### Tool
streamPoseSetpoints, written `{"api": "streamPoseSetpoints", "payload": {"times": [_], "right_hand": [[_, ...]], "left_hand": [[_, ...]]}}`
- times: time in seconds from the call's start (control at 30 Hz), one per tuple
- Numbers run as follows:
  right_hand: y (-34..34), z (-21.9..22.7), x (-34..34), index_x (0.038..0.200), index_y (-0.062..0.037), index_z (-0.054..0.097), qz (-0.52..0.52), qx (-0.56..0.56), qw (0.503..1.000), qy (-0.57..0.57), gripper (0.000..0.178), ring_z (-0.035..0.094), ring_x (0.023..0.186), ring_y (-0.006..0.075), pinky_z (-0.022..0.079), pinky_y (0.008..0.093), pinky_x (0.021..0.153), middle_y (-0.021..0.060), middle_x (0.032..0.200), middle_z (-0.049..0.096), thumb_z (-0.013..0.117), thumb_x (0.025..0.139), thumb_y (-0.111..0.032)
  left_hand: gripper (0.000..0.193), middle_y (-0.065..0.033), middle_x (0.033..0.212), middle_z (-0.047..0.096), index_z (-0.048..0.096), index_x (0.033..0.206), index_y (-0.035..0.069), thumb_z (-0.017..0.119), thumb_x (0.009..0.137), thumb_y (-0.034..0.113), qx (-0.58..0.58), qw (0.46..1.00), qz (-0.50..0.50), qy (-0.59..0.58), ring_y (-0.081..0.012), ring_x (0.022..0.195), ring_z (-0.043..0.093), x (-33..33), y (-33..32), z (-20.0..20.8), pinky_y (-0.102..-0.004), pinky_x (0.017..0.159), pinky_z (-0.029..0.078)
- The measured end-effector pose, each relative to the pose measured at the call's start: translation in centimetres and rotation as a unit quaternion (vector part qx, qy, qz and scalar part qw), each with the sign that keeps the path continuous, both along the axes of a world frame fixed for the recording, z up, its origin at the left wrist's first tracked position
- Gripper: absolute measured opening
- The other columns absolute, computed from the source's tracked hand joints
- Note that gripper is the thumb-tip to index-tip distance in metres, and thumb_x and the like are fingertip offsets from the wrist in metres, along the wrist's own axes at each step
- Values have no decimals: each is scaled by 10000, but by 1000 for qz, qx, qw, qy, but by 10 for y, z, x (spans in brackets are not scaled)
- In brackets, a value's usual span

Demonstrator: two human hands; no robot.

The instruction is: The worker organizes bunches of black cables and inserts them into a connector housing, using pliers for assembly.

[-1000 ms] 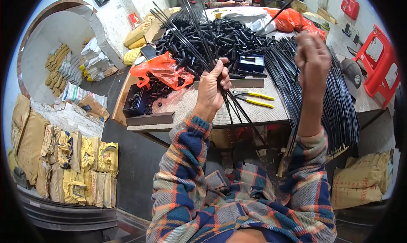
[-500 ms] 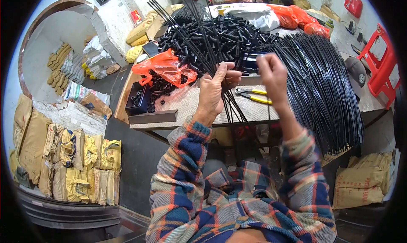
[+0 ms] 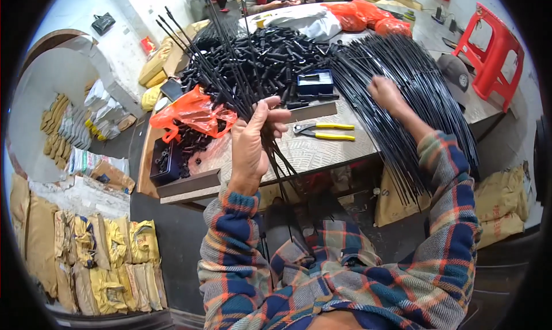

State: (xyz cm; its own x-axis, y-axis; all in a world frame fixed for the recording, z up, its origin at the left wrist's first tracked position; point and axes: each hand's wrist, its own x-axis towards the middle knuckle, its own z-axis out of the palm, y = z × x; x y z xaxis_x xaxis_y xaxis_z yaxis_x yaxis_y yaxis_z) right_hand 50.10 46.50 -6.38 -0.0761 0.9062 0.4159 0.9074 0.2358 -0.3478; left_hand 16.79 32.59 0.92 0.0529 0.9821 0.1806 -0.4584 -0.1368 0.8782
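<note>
Tabletop (image 3: 316, 156): pale, patterned, beneath yellow-handled metal pliers (image 3: 330, 126).
Thin glossy black rods (image 3: 237, 97): fanned at top, bunched lower, left of the pliers.
Left hand (image 3: 248, 149): fingers pinching those rods.
Right hand (image 3: 387, 94): right of the pliers; fingers curled, cannot tell whether pinching.

A red stool (image 3: 495, 49) shows at the right, near a dark cap (image 3: 452, 69). Yellow and tan sacks (image 3: 117, 243) are piled at lower left; a black bag (image 3: 103, 24) hangs on the white wall (image 3: 154, 5).
</note>
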Motion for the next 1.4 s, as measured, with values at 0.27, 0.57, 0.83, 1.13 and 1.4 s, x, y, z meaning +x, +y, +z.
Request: {"api": "streamPoseSetpoints", "payload": {"times": [0.27, 0.57, 0.83, 1.13, 1.4], "right_hand": [[-109, 45, -114, 947, -33, 568, 233, -87, 962, 110, 311, 577, 756, 149, 477, 295, 673, 73, 873, 584, 587, 855, -329], [-150, 49, -181, 1035, -55, 480, 343, -327, 711, 520, 204, 363, 409, 42, 303, 193, 382, -51, 583, 428, 456, 938, -233], [-149, 58, -183, 1177, -7, 461, 376, -224, 805, 401, 283, 579, 614, 97, 487, 224, 594, 44, 721, 589, 439, 938, -156], [-165, 48, -192, 1127, 24, 458, 354, -82, 899, 244, 267, 555, 536, 142, 434, 272, 502, 83, 597, 536, 483, 883, -80], [-166, 40, -192, 1064, 24, 482, 352, 13, 902, 250, 222, 620, 632, 246, 486, 317, 560, 159, 730, 598, 491, 876, -93]], "left_hand": [[301, -114, 1047, 628, 534, 1136, 25, 487, 923, 231, -28, 998, -7, -61, -178, 894, 627, 14, 4, -6, -260, 756, 503], [430, -174, 1290, 453, 294, 1335, 0, 300, 977, 239, 9, 990, -137, -29, -228, 1205, 436, -12, -7, 1, -343, 1012, 350], [363, -189, 1172, 539, 388, 1244, -53, 399, 950, 159, 25, 991, -114, -67, -253, 1070, 548, -28, -17, 7, -359, 921, 457], [316, -105, 927, 634, 564, 1075, -45, 503, 913, 219, 19, 998, -67, -6, -179, 885, 608, -17, -19, -7, -290, 830, 486], [355, -149, 1124, 574, 476, 1187, -25, 442, 937, 224, -9, 993, -81, -81, -227, 1024, 571, -9, -25, 2, -324, 875, 474]]}}
